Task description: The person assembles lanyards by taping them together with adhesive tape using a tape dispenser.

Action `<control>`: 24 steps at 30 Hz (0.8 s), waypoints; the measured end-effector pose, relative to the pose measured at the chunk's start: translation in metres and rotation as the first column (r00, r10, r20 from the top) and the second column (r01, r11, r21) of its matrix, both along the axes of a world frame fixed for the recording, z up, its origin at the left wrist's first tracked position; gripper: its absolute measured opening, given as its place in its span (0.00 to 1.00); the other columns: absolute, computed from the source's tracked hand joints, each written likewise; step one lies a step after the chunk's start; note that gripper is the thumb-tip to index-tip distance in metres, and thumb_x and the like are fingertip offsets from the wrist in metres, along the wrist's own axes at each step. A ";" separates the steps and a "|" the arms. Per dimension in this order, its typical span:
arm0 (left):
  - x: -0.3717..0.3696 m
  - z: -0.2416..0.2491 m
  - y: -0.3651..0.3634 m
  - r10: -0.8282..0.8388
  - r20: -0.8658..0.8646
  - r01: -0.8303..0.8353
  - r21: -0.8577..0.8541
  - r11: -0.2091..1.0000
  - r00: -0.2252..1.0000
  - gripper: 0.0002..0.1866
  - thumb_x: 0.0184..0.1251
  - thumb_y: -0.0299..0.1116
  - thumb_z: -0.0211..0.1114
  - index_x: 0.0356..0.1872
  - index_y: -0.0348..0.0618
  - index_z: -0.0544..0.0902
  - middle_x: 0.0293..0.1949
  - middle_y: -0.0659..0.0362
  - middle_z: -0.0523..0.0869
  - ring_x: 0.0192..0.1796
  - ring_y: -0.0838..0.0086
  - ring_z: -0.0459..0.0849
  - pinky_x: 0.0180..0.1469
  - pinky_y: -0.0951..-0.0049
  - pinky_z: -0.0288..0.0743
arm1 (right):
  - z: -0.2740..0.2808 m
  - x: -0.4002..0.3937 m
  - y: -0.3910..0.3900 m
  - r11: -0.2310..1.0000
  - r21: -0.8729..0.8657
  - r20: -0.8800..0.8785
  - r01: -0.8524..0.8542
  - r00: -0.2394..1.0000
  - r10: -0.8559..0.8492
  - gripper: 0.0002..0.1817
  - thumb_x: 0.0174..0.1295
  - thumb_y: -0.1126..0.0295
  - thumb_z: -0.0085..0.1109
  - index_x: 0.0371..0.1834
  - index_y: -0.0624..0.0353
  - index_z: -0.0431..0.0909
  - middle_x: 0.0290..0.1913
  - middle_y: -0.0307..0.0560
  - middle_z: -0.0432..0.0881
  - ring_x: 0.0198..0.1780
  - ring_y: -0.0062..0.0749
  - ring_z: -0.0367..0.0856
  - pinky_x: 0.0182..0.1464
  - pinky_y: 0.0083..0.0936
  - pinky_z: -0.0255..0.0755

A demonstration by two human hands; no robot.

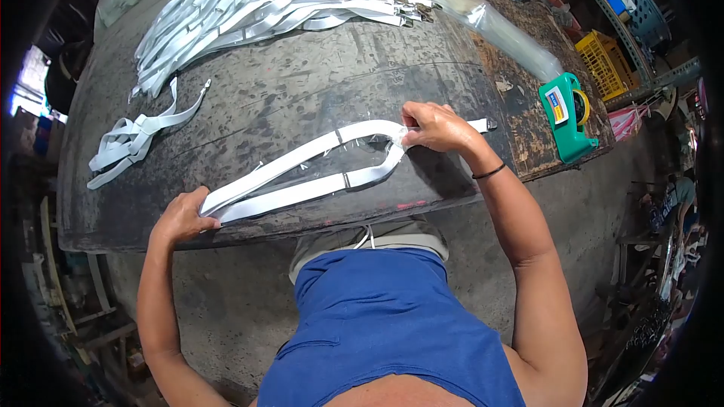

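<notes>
White elastic suspenders [294, 154] with dark slider buckles lie stretched along the front of the dark worktable [302, 68]. My left hand [182, 215] is closed on their left end, where the two straps come together. At the other end my right hand [437, 128] pinches the straps where they meet. Past the right hand, a short strap end with a metal clip [489, 125] sticks out. What lies under the right fingers is partly hidden. A separate bunched pair of white straps [136, 139] rests to the left, apart from both hands.
A large pile of white straps with metal clips [256, 0] covers the back of the table. Clear plastic sleeves [505, 38] lie at back right. Near the right edge stands a green tape dispenser [566, 117]. A yellow crate [603, 64] sits on shelving beyond.
</notes>
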State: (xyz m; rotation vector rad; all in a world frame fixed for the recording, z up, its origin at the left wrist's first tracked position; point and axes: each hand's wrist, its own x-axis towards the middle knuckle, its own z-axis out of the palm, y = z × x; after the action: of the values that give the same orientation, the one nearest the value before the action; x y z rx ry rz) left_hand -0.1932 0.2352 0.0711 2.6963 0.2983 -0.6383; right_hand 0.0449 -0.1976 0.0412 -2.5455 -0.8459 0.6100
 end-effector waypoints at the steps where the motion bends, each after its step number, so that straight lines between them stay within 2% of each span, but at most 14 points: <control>1: 0.000 -0.002 0.002 -0.005 -0.039 0.005 -0.012 1.000 0.999 0.18 0.47 0.32 0.78 0.35 0.36 0.78 0.37 0.46 0.83 0.46 0.48 0.82 0.45 0.56 0.74 | -0.003 0.001 -0.002 1.000 0.003 0.002 0.001 1.000 -0.001 0.16 0.51 0.61 0.70 0.39 0.55 0.80 0.39 0.51 0.84 0.48 0.50 0.81 0.47 0.44 0.67; 3: 0.001 -0.007 0.010 -0.009 -0.071 0.007 -0.021 1.000 0.997 0.16 0.48 0.29 0.76 0.35 0.36 0.78 0.36 0.46 0.83 0.45 0.47 0.82 0.45 0.55 0.74 | -0.010 0.005 -0.007 0.983 0.186 -0.030 0.011 1.000 -0.005 0.16 0.51 0.62 0.69 0.39 0.57 0.78 0.36 0.51 0.85 0.45 0.50 0.82 0.44 0.45 0.69; 4: 0.001 -0.011 0.019 -0.081 0.119 0.082 -0.003 0.997 0.990 0.15 0.48 0.27 0.74 0.35 0.37 0.78 0.36 0.46 0.82 0.45 0.47 0.82 0.45 0.55 0.74 | -0.011 0.007 -0.008 0.982 0.188 -0.025 0.008 1.000 -0.003 0.16 0.51 0.62 0.69 0.39 0.57 0.78 0.36 0.51 0.85 0.45 0.50 0.82 0.44 0.45 0.69; 6: 0.006 -0.015 0.030 -0.166 0.489 0.155 0.063 0.986 0.856 0.13 0.46 0.22 0.68 0.36 0.38 0.78 0.34 0.48 0.80 0.41 0.48 0.81 0.44 0.54 0.74 | -0.010 0.011 -0.007 0.961 0.272 0.071 -0.039 0.997 0.021 0.13 0.54 0.65 0.67 0.37 0.58 0.76 0.35 0.49 0.82 0.43 0.50 0.81 0.40 0.45 0.71; 7: 0.015 -0.010 0.032 -0.213 0.552 0.140 0.172 0.975 0.806 0.14 0.46 0.21 0.67 0.37 0.39 0.78 0.33 0.49 0.79 0.41 0.49 0.81 0.43 0.54 0.73 | -0.006 0.010 -0.005 0.961 0.274 0.076 -0.045 0.997 0.025 0.13 0.54 0.65 0.67 0.37 0.58 0.76 0.35 0.49 0.82 0.43 0.50 0.81 0.40 0.45 0.71; 9: 0.030 0.001 0.032 -0.302 0.671 0.069 0.351 0.934 0.677 0.16 0.45 0.20 0.66 0.39 0.41 0.78 0.34 0.51 0.78 0.40 0.51 0.79 0.43 0.55 0.72 | 0.000 0.006 0.000 0.909 0.394 0.424 -0.135 0.904 -0.050 0.10 0.55 0.74 0.68 0.35 0.61 0.75 0.33 0.49 0.77 0.37 0.44 0.79 0.38 0.37 0.73; 10: 0.036 0.006 0.030 -0.344 0.724 0.017 0.418 0.908 0.598 0.17 0.45 0.19 0.65 0.40 0.42 0.78 0.35 0.52 0.77 0.41 0.52 0.79 0.43 0.55 0.71 | 0.000 0.003 0.004 0.908 0.396 0.426 -0.138 0.904 -0.048 0.10 0.55 0.74 0.68 0.35 0.61 0.75 0.33 0.49 0.77 0.37 0.44 0.79 0.38 0.37 0.73; 12: 0.043 -0.002 0.040 -0.378 0.734 -0.018 0.469 0.883 0.564 0.19 0.45 0.19 0.67 0.42 0.44 0.78 0.37 0.54 0.78 0.43 0.54 0.78 0.45 0.56 0.71 | -0.002 -0.007 0.014 0.896 0.395 0.742 -0.202 0.645 -0.182 0.05 0.58 0.75 0.62 0.33 0.55 0.75 0.33 0.43 0.75 0.37 0.47 0.78 0.37 0.42 0.73; 13: 0.045 -0.006 0.042 -0.411 0.718 -0.055 0.528 0.847 0.562 0.19 0.45 0.19 0.67 0.42 0.44 0.78 0.37 0.55 0.78 0.43 0.55 0.78 0.45 0.56 0.70 | -0.010 -0.012 0.015 0.910 0.358 0.789 -0.211 0.590 -0.174 0.06 0.56 0.76 0.60 0.34 0.53 0.76 0.37 0.42 0.76 0.41 0.44 0.77 0.41 0.38 0.73; 14: 0.046 -0.012 0.046 -0.444 0.699 -0.089 0.584 0.807 0.561 0.20 0.45 0.19 0.68 0.43 0.44 0.78 0.38 0.56 0.78 0.43 0.56 0.78 0.46 0.57 0.70 | -0.018 -0.020 0.016 0.910 0.360 0.787 -0.207 0.591 -0.177 0.06 0.56 0.76 0.60 0.34 0.53 0.76 0.37 0.42 0.76 0.41 0.44 0.77 0.41 0.38 0.73; 16: 0.035 -0.030 0.055 -0.435 0.612 -0.057 0.618 0.784 0.660 0.24 0.45 0.21 0.70 0.48 0.46 0.79 0.42 0.56 0.79 0.48 0.57 0.79 0.51 0.57 0.71 | -0.036 -0.038 0.015 0.926 0.287 0.816 -0.244 0.568 -0.103 0.08 0.55 0.76 0.59 0.38 0.53 0.77 0.39 0.42 0.75 0.45 0.41 0.76 0.46 0.36 0.72; 17: 0.028 -0.034 0.054 -0.462 0.595 0.045 0.581 0.813 0.658 0.26 0.45 0.23 0.71 0.51 0.46 0.79 0.45 0.55 0.79 0.51 0.56 0.78 0.54 0.57 0.70 | -0.043 -0.048 0.009 0.938 0.256 0.731 -0.232 0.682 -0.031 0.10 0.57 0.77 0.58 0.41 0.53 0.76 0.43 0.43 0.75 0.49 0.41 0.75 0.50 0.35 0.70; 19: 0.010 -0.036 0.053 -0.439 0.564 0.158 0.478 0.864 0.700 0.31 0.46 0.29 0.72 0.58 0.45 0.78 0.53 0.51 0.79 0.59 0.54 0.76 0.63 0.55 0.67 | -0.048 -0.059 -0.007 0.913 0.302 0.662 -0.273 0.750 0.006 0.14 0.57 0.75 0.63 0.47 0.53 0.77 0.48 0.46 0.76 0.55 0.45 0.75 0.56 0.40 0.69; 24: 0.003 -0.010 0.018 -0.406 0.639 0.166 0.402 0.900 0.654 0.25 0.50 0.29 0.71 0.54 0.42 0.81 0.55 0.49 0.80 0.61 0.53 0.77 0.65 0.56 0.67 | -0.037 -0.057 -0.032 0.924 0.307 0.610 -0.229 0.793 -0.006 0.18 0.58 0.71 0.69 0.52 0.54 0.77 0.59 0.51 0.76 0.65 0.51 0.72 0.66 0.47 0.65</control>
State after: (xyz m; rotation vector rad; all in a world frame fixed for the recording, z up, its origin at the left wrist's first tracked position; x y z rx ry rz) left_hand -0.1901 0.2535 0.0612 3.0645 -0.2806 0.4739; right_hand -0.0124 -0.2300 0.0043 -2.3455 -1.1938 -0.3551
